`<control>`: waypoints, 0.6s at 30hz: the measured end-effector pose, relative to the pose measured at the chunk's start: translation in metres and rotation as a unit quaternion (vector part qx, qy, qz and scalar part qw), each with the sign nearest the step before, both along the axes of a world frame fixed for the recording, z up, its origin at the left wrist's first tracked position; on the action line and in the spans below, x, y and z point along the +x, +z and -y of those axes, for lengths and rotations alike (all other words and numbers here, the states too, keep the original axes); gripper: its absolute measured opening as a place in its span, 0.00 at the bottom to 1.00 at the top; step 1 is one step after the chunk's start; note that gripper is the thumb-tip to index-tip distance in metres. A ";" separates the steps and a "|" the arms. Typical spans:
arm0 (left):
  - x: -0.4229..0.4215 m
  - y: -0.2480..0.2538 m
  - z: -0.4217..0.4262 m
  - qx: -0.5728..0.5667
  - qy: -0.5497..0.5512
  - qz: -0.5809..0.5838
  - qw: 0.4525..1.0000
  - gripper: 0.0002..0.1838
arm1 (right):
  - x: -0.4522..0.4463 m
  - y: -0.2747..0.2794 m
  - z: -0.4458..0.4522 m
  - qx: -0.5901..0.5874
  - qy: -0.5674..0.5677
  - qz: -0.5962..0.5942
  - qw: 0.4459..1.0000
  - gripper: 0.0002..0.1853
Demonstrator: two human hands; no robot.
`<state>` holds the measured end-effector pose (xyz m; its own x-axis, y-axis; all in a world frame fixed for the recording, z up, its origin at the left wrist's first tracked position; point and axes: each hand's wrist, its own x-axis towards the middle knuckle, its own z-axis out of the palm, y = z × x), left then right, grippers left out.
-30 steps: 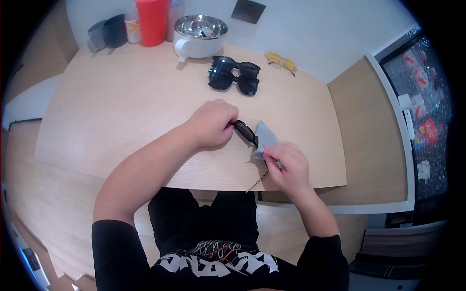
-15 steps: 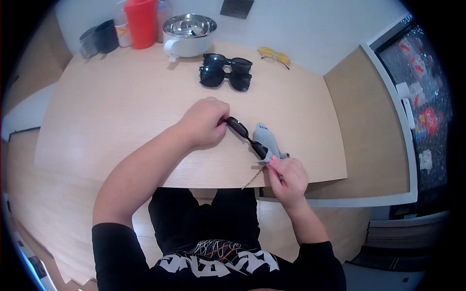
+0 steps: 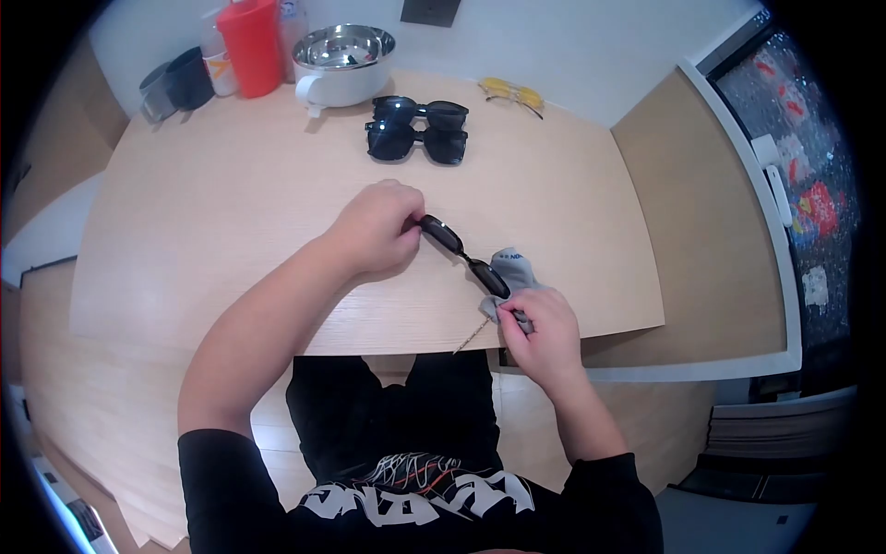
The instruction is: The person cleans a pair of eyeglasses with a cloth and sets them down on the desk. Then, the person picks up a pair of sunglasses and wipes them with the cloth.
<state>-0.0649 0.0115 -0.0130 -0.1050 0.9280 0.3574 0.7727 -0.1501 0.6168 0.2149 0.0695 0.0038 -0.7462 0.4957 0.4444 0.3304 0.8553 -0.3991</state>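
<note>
Between my hands a pair of dark sunglasses [image 3: 443, 234] slants down to the right above the table's front part. My left hand [image 3: 380, 228] pinches the upper left end of the frame. My right hand [image 3: 542, 331] is closed on a grey cloth [image 3: 517, 268] at the lower right end, and the cloth wraps round that end of the sunglasses. Dark lettering shows on the cloth's upper part. A thin patterned cord or temple piece [image 3: 472, 335] sticks out below the cloth toward the table edge. My right fingertips are partly hidden in the cloth.
Two more pairs of dark sunglasses [image 3: 417, 143] lie farther back on the wooden table [image 3: 231, 212]. Yellow-tinted glasses [image 3: 513, 95] are near the wall. A white pot with a steel bowl [image 3: 343, 65], a red container [image 3: 251, 51], a bottle [image 3: 220, 69] and grey cups [image 3: 189, 80] stand back left.
My right hand and the cloth have shifted slightly on the sunglasses' lower end, and the cloth's folds look different. The whole view has moved a little; my left hand keeps its pinch.
</note>
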 end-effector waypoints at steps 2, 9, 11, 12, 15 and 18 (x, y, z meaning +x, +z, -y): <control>-0.001 0.003 0.001 -0.007 -0.001 -0.002 1.000 0.03 | 0.000 0.002 0.000 -0.009 0.002 0.012 1.000 0.05; -0.003 -0.001 0.000 0.000 -0.004 -0.004 1.000 0.05 | 0.005 0.005 -0.011 -0.097 0.013 0.040 0.994 0.05; -0.005 -0.005 -0.002 0.010 -0.005 -0.005 1.000 0.07 | 0.009 0.007 -0.018 -0.154 0.007 0.036 0.987 0.06; -0.005 -0.006 -0.002 0.007 -0.005 -0.006 1.000 0.06 | 0.012 0.008 -0.020 -0.190 -0.005 0.036 0.981 0.06; -0.005 -0.005 -0.003 0.002 -0.002 -0.002 1.000 0.05 | 0.015 0.016 -0.025 -0.235 -0.037 -0.022 0.971 0.06; -0.004 -0.005 -0.002 0.008 -0.002 0.006 1.000 0.03 | 0.002 0.034 -0.024 -0.217 -0.018 -0.111 0.970 0.06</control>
<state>-0.0692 0.0135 -0.0181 -0.1050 0.9229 0.3705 0.7646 -0.1633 0.6235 0.2171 0.0933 0.0379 -0.6353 0.6954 0.3359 0.2218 0.5809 -0.7832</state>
